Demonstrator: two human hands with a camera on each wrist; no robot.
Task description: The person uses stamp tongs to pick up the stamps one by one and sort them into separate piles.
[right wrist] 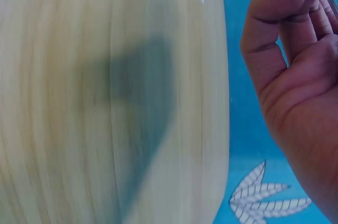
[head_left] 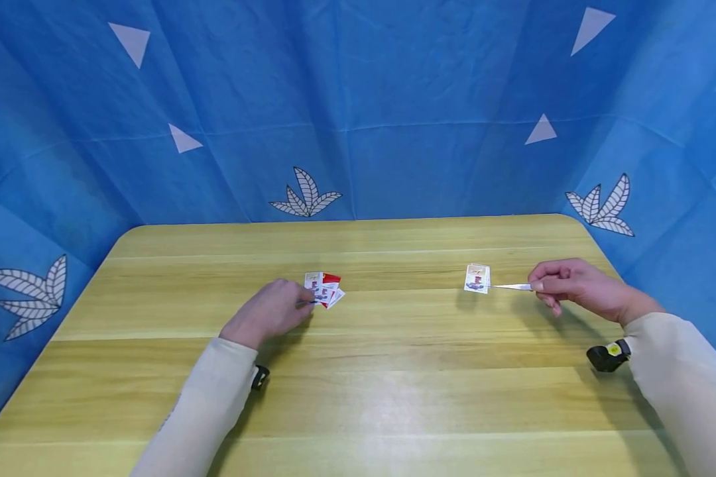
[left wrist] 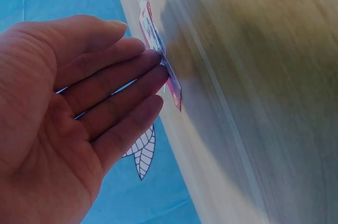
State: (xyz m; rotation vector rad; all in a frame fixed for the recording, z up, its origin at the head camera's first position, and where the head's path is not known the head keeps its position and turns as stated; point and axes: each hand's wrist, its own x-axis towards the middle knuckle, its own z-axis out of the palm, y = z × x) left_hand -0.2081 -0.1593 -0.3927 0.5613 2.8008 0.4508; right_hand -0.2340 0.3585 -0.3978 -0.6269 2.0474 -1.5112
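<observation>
Right of centre in the head frame: card (head_left: 476, 277), perhaps two together; probably light, thin and bendy, likely slick-faced, so best taken by an edge, without creasing. At its right edge, tip of slim tweezers (head_left: 513, 287); cannot tell whether clamped or merely touching. Farther right, right hand (head_left: 579, 288), thumb and fingers pinching the tweezers. Left of centre, overlapping cards (head_left: 313, 281), likely to slide apart easily; at their lower left, left hand (head_left: 271, 308), fingers nearly straight, fingertips at the cards, apparently gripping nothing. Below, table (head_left: 394, 371).
</observation>
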